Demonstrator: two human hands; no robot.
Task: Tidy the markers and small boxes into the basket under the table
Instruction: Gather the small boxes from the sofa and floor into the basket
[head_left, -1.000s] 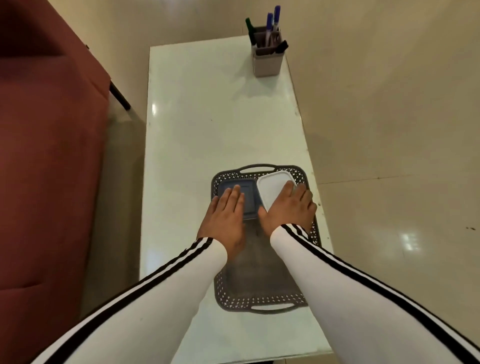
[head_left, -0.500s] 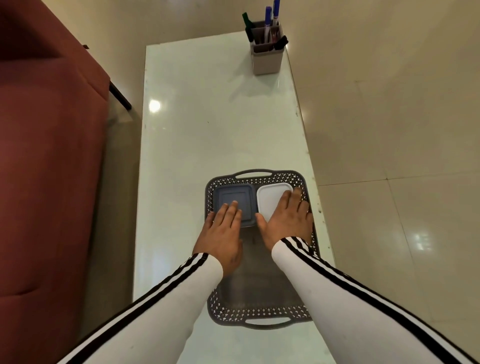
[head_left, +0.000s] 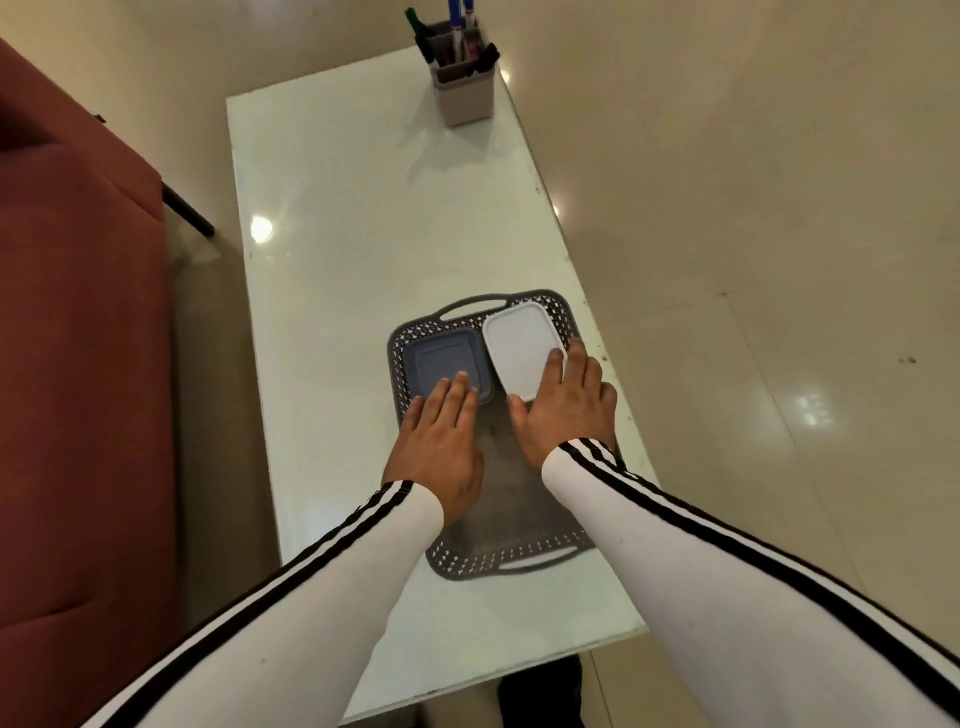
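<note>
Both boxes sit farther up my view now. Left hand (head_left: 439, 447) flat, fingers spread on blue box (head_left: 441, 361); right hand (head_left: 563, 410) flat on white box (head_left: 522, 348), both in grey basket (head_left: 410, 332). Markers (head_left: 457, 31) in far holder (head_left: 462, 91).

The counter (head_left: 363, 249) is glossy pale mint white. The basket (head_left: 519, 558) is dark grey, its walls pierced with a lattice of small white-looking holes. One small box (head_left: 441, 358) has a slate blue-grey lid; the other box (head_left: 519, 348) is plain white. Both sleeves (head_left: 701, 561) are white with black stripes running along them. The marker holder (head_left: 464, 101) is greyish beige, with green, blue and black markers (head_left: 457, 31) in it. The sofa (head_left: 78, 364) is brick red, and the floor (head_left: 779, 208) is shiny cream tile
</note>
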